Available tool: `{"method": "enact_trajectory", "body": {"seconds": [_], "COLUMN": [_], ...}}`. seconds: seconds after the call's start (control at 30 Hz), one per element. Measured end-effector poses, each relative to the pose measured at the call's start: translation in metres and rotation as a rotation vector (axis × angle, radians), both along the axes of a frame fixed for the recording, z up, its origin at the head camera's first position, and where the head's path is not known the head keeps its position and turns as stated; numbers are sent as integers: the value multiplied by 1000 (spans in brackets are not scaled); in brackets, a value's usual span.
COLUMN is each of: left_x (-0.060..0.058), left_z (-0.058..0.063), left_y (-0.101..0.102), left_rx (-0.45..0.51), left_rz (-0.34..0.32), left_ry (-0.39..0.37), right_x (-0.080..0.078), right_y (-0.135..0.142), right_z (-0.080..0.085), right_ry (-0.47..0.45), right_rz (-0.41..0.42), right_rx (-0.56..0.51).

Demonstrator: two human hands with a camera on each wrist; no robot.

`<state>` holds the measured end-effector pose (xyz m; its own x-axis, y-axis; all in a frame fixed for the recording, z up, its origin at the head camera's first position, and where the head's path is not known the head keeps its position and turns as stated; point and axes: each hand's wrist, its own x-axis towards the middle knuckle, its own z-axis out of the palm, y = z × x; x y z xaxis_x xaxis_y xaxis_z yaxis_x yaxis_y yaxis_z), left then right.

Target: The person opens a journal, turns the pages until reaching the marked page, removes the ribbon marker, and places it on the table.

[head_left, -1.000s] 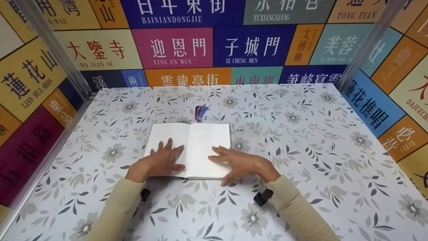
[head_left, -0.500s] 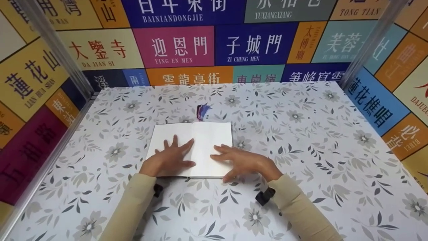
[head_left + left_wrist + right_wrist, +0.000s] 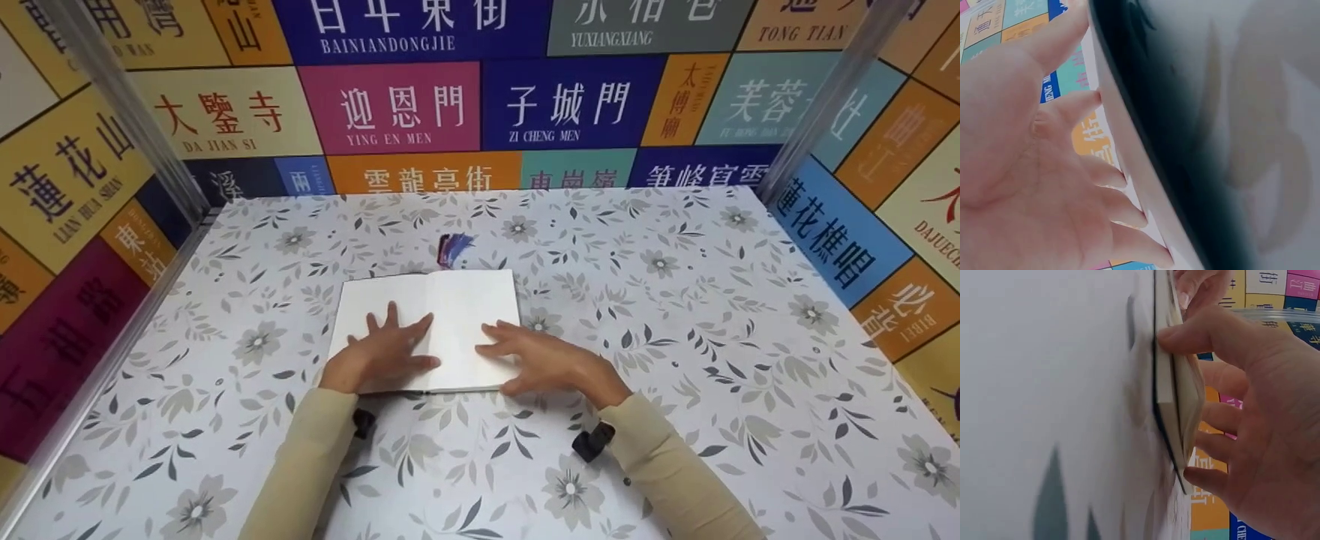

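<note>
A notebook (image 3: 461,300) with blank white pages lies spread on the table, its dark cover edge showing beneath. My left hand (image 3: 382,356) rests on the left page with its fingers spread, the thumb close to the middle fold. On the right page lie the spread fingers of my right hand (image 3: 551,360). In the right wrist view, its thumb (image 3: 1176,340) touches the lower page edges, where a gap shows between two stacks of pages. The left fingertips touch the page in the left wrist view.
A small purple, blue and red tassel-like piece (image 3: 454,250) lies just beyond the notebook's top edge. The table (image 3: 712,315) has a grey floral covering. Colourful sign-printed walls (image 3: 405,105) stand behind and at both sides, with clear posts at the corners.
My left hand has slid right across the left page towards the fold and then stayed there. The right hand has barely moved.
</note>
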<state>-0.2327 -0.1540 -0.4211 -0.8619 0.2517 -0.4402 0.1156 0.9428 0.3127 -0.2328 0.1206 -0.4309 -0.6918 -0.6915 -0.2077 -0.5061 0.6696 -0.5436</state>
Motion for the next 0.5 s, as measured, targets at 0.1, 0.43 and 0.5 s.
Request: {"method": "enact_trajectory", "body": {"seconds": [0.1,0.43,0.5], "left_x": [-1,-8,-8], "left_z": [-1,-1,-2], "left_y": [-1,-3,-3], "left_rx": [4,1,4], "left_rz": [11,-25,-21], "left_ry": [-21,-14,-14], "right_x": [-1,-5,-6], "right_y": [2,4,4], "right_z": [0,3,4], "right_ry": [-24,-39,-45], "right_rz": [-5,23,27], "right_rx": [-17,-11,-18]}}
